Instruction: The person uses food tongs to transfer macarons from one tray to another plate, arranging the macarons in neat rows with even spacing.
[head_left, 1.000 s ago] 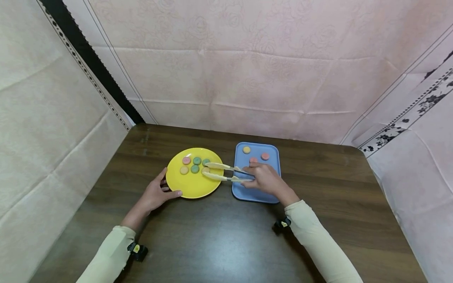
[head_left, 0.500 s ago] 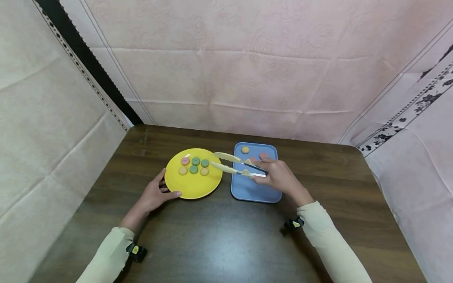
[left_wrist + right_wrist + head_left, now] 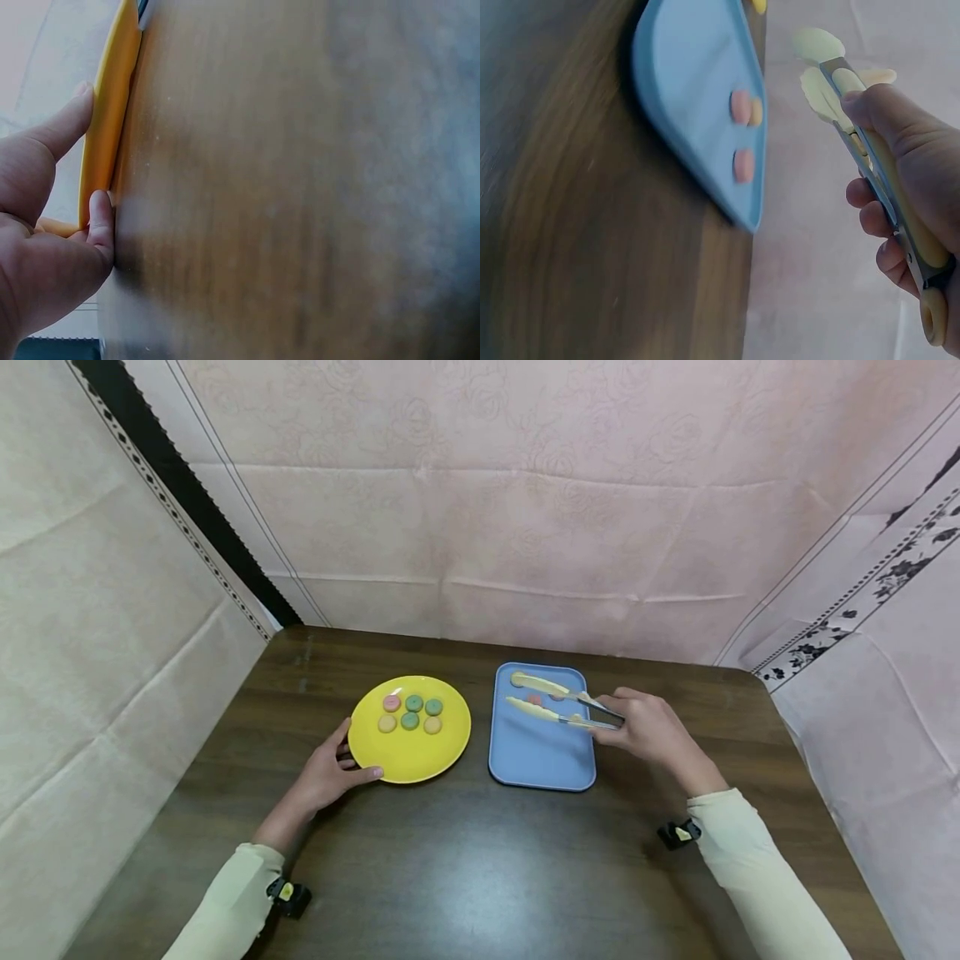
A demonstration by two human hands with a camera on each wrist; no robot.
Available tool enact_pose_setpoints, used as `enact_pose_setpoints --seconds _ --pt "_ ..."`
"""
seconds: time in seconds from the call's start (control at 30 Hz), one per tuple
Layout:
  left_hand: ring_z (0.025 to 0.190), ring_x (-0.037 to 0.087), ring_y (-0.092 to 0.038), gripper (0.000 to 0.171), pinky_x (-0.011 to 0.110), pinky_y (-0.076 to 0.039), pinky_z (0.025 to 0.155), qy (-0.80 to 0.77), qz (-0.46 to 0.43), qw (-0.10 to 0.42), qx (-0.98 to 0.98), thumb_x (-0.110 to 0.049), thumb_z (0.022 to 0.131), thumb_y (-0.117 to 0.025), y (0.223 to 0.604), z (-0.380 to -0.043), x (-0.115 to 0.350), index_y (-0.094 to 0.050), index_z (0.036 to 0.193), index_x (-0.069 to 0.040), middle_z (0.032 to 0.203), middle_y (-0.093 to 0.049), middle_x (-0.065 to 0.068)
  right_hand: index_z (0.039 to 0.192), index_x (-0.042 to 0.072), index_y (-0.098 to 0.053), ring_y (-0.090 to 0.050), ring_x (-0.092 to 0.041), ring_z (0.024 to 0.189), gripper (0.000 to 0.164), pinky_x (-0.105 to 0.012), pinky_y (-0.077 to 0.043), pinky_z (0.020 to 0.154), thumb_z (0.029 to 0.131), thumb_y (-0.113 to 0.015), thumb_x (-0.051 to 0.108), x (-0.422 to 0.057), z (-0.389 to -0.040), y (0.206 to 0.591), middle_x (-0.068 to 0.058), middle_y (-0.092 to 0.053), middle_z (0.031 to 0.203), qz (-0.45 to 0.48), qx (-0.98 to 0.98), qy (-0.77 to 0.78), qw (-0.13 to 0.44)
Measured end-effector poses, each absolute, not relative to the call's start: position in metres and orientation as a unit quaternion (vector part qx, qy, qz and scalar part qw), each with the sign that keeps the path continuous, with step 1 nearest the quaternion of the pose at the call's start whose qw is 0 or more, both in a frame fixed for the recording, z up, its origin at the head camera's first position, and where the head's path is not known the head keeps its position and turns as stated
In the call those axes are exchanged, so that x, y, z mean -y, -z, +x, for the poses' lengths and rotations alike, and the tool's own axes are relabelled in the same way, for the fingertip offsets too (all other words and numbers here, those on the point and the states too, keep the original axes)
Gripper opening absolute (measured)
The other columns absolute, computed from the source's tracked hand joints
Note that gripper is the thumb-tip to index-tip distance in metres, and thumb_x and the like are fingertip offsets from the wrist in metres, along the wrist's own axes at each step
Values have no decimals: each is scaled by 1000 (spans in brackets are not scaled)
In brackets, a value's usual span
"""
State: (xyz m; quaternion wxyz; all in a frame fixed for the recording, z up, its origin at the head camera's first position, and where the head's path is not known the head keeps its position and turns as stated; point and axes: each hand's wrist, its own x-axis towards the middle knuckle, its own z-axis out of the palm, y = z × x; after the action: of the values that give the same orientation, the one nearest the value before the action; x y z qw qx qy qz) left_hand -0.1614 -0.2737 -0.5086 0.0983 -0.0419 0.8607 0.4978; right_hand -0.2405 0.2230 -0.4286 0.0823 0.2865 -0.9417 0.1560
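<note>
My left hand (image 3: 324, 774) holds the left rim of a yellow plate (image 3: 408, 756), its thumb on the near edge; the left wrist view shows the plate rim (image 3: 111, 97) between thumb and fingers. On the plate lie one pink disc (image 3: 391, 702), three green discs (image 3: 413, 702) and two pale yellow ones (image 3: 387, 723), all small and cookie-like. My right hand (image 3: 648, 729) grips cream-tipped tongs (image 3: 540, 683), spread apart with nothing between the tips, over a blue tray (image 3: 542, 760). That tray bears two pink discs (image 3: 743, 165) and a yellow disc (image 3: 756, 112), partly covered by the tongs in the head view.
Plate and tray stand side by side on a dark wooden table (image 3: 465, 877), a narrow gap between them. Pale patterned cloth (image 3: 480, 543) hangs behind the far edge and on both sides. Each wrist wears a small black camera (image 3: 291, 897).
The tongs have moved right with my right hand, from over the plate to over the tray, leaving a pale yellow disc on the plate. My left hand stays at the plate.
</note>
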Motion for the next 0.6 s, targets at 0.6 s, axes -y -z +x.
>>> enact_pose_setpoints --seconds 0.6 --pt "129 43 -56 119 47 -53 101 -489 -46 94 -866 -36 85 -85 508 -160 272 -2 163 -1 147 -44 31 120 0 -75 -47 -14 63 49 -28 -40 53 86 -84 33 -248 -244 458 0 -54 77 249 954 -164 38"
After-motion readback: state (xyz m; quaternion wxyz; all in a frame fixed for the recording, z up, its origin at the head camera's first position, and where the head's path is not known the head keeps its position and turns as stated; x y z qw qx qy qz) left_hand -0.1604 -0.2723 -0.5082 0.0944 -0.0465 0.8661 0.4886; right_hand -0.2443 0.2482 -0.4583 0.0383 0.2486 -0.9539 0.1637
